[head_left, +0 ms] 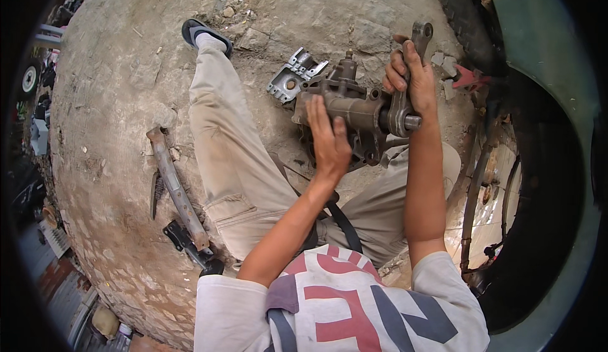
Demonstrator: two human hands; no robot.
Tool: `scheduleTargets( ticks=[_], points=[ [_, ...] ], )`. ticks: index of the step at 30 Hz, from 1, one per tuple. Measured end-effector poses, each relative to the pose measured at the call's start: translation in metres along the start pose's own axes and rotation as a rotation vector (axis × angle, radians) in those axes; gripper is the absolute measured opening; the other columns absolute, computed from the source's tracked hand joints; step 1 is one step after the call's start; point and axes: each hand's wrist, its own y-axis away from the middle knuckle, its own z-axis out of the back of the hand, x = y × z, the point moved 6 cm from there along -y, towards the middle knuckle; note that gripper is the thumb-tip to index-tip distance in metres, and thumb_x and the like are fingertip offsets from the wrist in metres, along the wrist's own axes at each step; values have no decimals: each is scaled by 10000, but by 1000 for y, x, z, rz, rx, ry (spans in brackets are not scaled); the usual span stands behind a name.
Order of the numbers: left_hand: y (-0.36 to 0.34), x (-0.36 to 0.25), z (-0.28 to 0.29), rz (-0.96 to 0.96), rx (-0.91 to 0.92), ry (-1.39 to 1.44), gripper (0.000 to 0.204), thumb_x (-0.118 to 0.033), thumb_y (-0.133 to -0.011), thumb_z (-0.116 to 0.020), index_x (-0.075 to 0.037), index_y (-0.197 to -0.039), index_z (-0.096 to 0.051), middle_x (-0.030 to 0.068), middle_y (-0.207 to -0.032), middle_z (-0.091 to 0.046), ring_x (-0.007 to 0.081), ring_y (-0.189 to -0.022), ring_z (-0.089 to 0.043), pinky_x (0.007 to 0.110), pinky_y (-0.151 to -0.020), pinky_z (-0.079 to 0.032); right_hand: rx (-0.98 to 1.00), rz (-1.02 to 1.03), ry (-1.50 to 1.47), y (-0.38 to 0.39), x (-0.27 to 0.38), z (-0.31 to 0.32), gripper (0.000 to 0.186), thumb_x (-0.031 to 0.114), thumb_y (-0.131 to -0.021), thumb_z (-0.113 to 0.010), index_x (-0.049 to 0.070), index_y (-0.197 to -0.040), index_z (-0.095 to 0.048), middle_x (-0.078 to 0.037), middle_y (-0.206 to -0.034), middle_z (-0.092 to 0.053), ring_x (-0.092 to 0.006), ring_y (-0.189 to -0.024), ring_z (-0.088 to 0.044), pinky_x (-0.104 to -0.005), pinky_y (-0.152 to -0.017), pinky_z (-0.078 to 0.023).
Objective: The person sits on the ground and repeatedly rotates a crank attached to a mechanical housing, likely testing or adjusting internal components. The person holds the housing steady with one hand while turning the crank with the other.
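A greasy brown steering gearbox [353, 112] lies between my legs, with a splined shaft end [412, 122] sticking out at its right. My left hand [330, 141] rests on the near left of the housing, fingers stretched flat along its surface. Fitted around the shaft is a pitman arm [399, 108], which points up and away from me. My right hand [415, 81] is closed around the upper part of this arm, just below its eyed end [423, 30]. Against the gearbox's far left side sits a bright silver cast-metal housing [292, 81].
On the dusty stone ground to my left lie a long rusty metal bar [177, 187] and a black tool-like part [190, 244]. A green vehicle panel [532, 29] with a dark wheel opening stands at my right. Near it is a red metal piece [470, 79].
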Motion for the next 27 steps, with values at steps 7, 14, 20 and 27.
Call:
scheduleTargets(
  ticks=[7, 14, 20, 27],
  points=[
    [1, 23, 9, 100, 84, -85, 714, -432, -1066, -325, 94, -1534, -212, 314, -1595, -211, 442, -1508, -158, 512, -1224, -110, 14, 8, -41, 2, 2, 1, 453, 359, -1002, -633, 4, -1263, -524, 8, -707, -429, -88, -515, -438, -290, -515, -422],
    [16, 20, 14, 109, 124, -146, 651, -390, -1072, -328, 80, -1521, -285, 277, -1599, -250, 409, -1508, -197, 553, -1212, -134, 22, 29, -15, -3, 2, 9, 469, 367, -1002, -631, -1, -1268, -514, 23, -710, -421, -78, -516, -429, -282, -510, -413],
    [-1, 39, 22, 250, 144, -219, 654, -421, -1070, -303, 53, -1520, -322, 259, -1583, -307, 369, -1507, -230, 546, -1215, -124, 35, 32, -38, -3, 3, 4, 493, 365, -1003, -631, -14, -1285, -491, 24, -709, -413, -70, -515, -423, -274, -503, -406],
    [-18, 44, 26, 351, 225, -163, 769, -501, -1034, -405, 73, -1527, -272, 276, -1607, -229, 375, -1517, -187, 497, -1227, -146, 2, 31, -39, 1, 0, 4, 492, 363, -1003, -630, -12, -1291, -495, 28, -704, -402, -64, -517, -418, -267, -498, -407]
  ],
)
